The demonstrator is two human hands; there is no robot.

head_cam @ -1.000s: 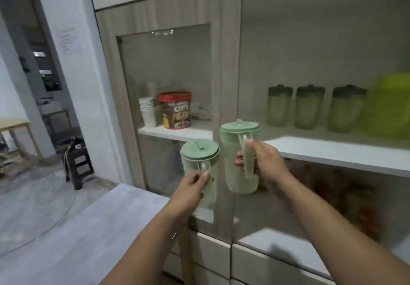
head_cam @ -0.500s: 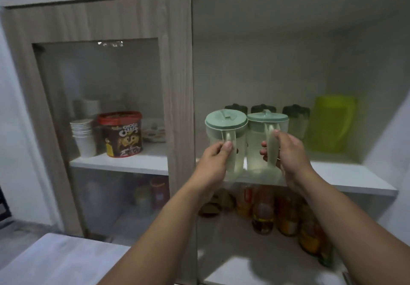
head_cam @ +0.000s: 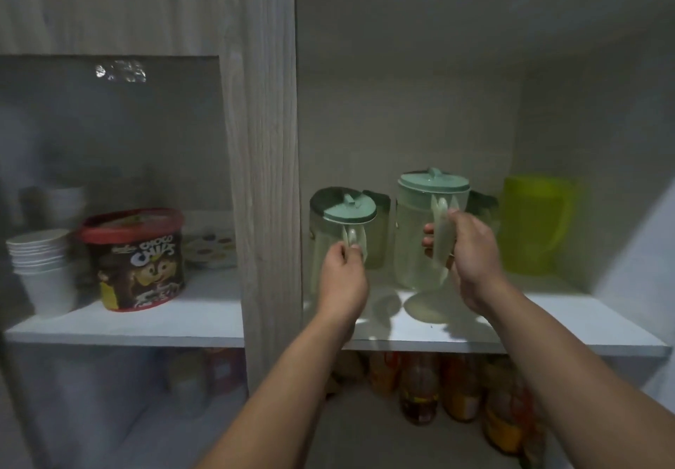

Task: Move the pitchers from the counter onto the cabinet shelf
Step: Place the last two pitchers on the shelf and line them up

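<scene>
Two pale green clear pitchers with mint lids are over the white cabinet shelf point(head_cam: 548, 326). My left hand point(head_cam: 341, 276) grips the handle of the left pitcher point(head_cam: 330, 245), which is tilted toward me. My right hand point(head_cam: 471, 253) grips the handle of the right pitcher point(head_cam: 414, 242), held upright with its base just above or touching the shelf. Behind them stand dark-lidded pitchers point(head_cam: 380, 227), partly hidden.
A yellow-green pitcher point(head_cam: 535, 224) stands at the shelf's right. A wooden door frame point(head_cam: 264, 176) rises left of the pitchers. Behind glass on the left sit a Choco Chips tub point(head_cam: 137, 260) and stacked white cups point(head_cam: 45, 271). Bottles point(head_cam: 420, 388) fill the lower shelf.
Both hands have carried the pitchers forward and down into the cabinet, from in front of the shelf edge to over the shelf. The left pitcher now tilts and sits lower than the right.
</scene>
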